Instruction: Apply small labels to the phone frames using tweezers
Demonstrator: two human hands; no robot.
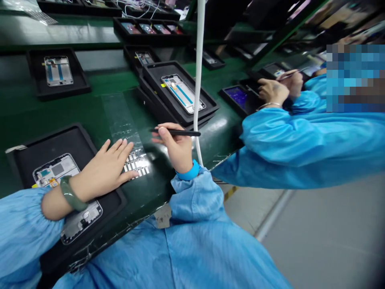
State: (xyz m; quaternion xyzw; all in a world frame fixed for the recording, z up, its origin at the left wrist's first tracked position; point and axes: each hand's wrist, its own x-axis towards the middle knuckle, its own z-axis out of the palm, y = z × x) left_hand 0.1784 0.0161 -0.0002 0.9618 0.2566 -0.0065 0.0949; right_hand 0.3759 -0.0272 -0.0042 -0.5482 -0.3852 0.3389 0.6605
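My left hand (111, 164) lies flat with its fingers apart, pressing on a clear plastic sheet (120, 116) on the green bench. Rows of small silvery stickers (140, 164) show on the sheet beside my fingertips. Between the thumb and fingers of my right hand (178, 150) is a pair of slim black tweezers (186, 133), held above the bench just right of the sheet. Under my left forearm sits a black foam tray (69, 140) with a phone frame (60, 166) in it; the forearm hides the frame's middle.
Stacked black trays (150, 100) with another phone frame (183, 94) stand beyond my right hand. One more tray (33, 80) lies at the back left. A white cable (199, 60) hangs down near my right hand. A co-worker's hands (275, 90) are busy at the right.
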